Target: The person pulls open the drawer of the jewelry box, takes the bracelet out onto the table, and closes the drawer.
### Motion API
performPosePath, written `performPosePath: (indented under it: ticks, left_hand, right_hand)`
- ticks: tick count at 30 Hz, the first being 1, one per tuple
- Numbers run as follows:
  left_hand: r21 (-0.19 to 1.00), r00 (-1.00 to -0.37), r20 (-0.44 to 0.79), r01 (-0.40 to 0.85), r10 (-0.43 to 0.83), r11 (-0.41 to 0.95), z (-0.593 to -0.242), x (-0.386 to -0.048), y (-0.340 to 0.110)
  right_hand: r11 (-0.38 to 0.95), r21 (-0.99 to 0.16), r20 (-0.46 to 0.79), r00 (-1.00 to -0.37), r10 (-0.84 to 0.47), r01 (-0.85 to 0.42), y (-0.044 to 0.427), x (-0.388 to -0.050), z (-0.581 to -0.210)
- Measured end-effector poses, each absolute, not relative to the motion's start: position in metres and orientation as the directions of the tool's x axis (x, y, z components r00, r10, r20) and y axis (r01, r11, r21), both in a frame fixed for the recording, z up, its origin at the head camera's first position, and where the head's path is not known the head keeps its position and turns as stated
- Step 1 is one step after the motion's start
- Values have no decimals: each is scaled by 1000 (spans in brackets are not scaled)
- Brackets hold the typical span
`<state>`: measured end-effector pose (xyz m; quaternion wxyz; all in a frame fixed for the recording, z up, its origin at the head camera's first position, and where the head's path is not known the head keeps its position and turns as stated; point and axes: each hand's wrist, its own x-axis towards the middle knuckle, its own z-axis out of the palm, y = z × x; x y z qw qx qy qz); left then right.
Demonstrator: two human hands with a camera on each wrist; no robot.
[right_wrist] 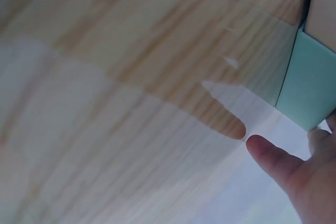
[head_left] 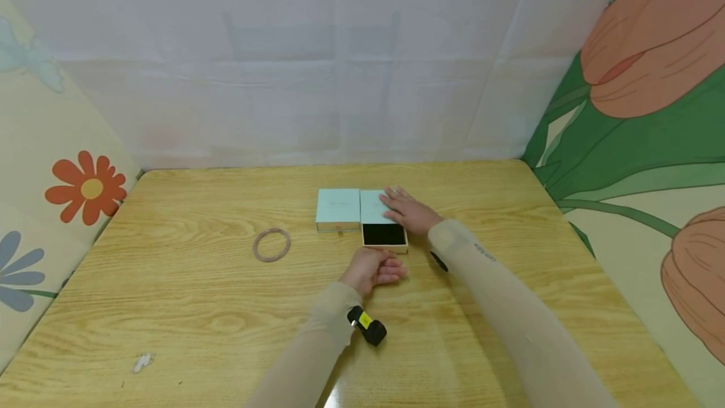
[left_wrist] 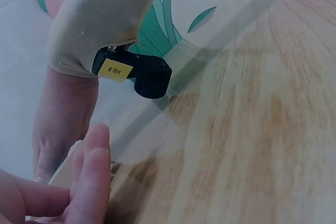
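Note:
Two pale blue drawer boxes stand side by side on the wooden table. The left drawer box (head_left: 338, 206) is closed, with a small ribbon tab (head_left: 340, 228) at its front. The right drawer box (head_left: 370, 200) has its cream drawer (head_left: 385, 249) pulled partly out, showing a dark lining. Over its sleeve my right hand (head_left: 412, 213) rests with spread fingers; in the right wrist view the thumb stands clear of the box. At the drawer's front my left hand (head_left: 372, 271) pinches with thumb and fingers; the tab there is hidden.
A pinkish bangle (head_left: 272, 245) lies on the table (head_left: 198, 307) left of the boxes. A small white scrap (head_left: 142, 362) is near the front left. A white sheet (head_left: 283, 80) hangs behind, and floral panels (head_left: 612, 143) stand at the sides.

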<state>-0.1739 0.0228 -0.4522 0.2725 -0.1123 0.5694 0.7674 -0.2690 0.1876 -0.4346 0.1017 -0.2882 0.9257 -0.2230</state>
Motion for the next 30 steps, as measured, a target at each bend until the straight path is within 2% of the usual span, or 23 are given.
performPosePath:
  ticks: [9, 30]
  left_hand:
    - [813, -823, -491, -551, 286, -190, -448, -174, 22]
    - [802, -816, -502, -563, 286, -199, -448, -180, 24]
  right_hand:
    - [777, -421, -88, -831, -549, -468, 184, -270, -435]
    - [773, -431, -90, -830, -550, -465, 183, -266, -431]
